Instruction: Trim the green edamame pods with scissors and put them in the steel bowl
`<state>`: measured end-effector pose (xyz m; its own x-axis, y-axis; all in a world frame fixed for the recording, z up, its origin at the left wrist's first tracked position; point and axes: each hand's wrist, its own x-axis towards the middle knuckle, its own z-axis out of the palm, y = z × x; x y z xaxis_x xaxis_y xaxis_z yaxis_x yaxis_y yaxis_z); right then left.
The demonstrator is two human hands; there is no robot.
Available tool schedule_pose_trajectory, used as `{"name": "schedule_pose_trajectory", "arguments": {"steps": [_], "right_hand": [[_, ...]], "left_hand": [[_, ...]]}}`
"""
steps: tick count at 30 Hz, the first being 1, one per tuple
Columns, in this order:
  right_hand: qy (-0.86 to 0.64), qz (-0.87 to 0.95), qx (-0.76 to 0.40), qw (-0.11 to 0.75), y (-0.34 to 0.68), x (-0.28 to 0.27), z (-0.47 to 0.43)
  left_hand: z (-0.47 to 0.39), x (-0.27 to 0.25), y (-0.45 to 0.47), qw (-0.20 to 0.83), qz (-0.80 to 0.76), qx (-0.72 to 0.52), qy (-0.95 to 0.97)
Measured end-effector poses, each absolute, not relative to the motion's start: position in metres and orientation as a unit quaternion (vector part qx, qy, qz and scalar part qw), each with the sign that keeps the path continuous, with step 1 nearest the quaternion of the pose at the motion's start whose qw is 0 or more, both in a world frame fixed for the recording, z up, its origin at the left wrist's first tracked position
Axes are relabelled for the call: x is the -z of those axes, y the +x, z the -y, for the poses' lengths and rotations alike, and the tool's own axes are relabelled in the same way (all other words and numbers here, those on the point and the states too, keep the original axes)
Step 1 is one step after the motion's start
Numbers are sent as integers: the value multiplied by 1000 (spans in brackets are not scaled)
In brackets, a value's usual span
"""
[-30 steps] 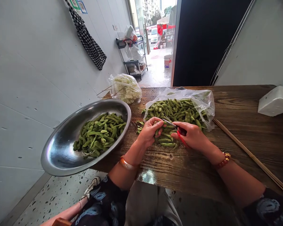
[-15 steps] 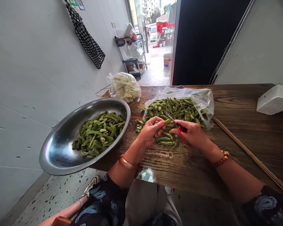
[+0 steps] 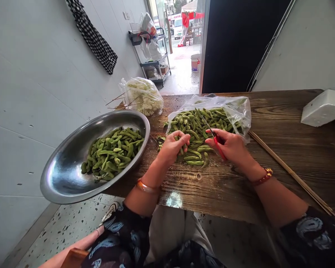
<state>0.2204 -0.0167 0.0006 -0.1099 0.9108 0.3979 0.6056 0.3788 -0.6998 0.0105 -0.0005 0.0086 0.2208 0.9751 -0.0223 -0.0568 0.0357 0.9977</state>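
The left hand (image 3: 171,147) covers most of the held pods (image 3: 182,150); their number cannot be read. The right hand (image 3: 231,146) hides part of the handles of the scissors (image 3: 219,148). The white box (image 3: 322,108) is cut off at the right edge. Loose pods (image 3: 193,162) lie on the table (image 3: 212,197), in front of the clear bag (image 3: 242,103) containing more. The bowl (image 3: 64,167), partly filled with pods, stands left; sticks (image 3: 290,172) lie right. Left fingers: curled, gripping pods. Right fingers: wrapped around the scissors, blades directed forward over the bagged pods.
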Motion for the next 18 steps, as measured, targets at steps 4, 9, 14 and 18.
{"name": "schedule_pose_trajectory", "arguments": {"steps": [4, 9, 14, 18], "right_hand": [[-526, 725, -179, 408, 220, 2, 16], [-522, 732, -167, 404, 221, 3, 16], [-520, 734, -167, 404, 220, 2, 16], [-517, 736, -171, 402, 220, 2, 16]], "left_hand": [[0, -3, 11, 349, -474, -370, 718], [-2, 4, 6, 227, -491, -192, 819], [-1, 7, 6, 176, -489, -158, 839], [1, 6, 11, 163, -502, -188, 829]]}}
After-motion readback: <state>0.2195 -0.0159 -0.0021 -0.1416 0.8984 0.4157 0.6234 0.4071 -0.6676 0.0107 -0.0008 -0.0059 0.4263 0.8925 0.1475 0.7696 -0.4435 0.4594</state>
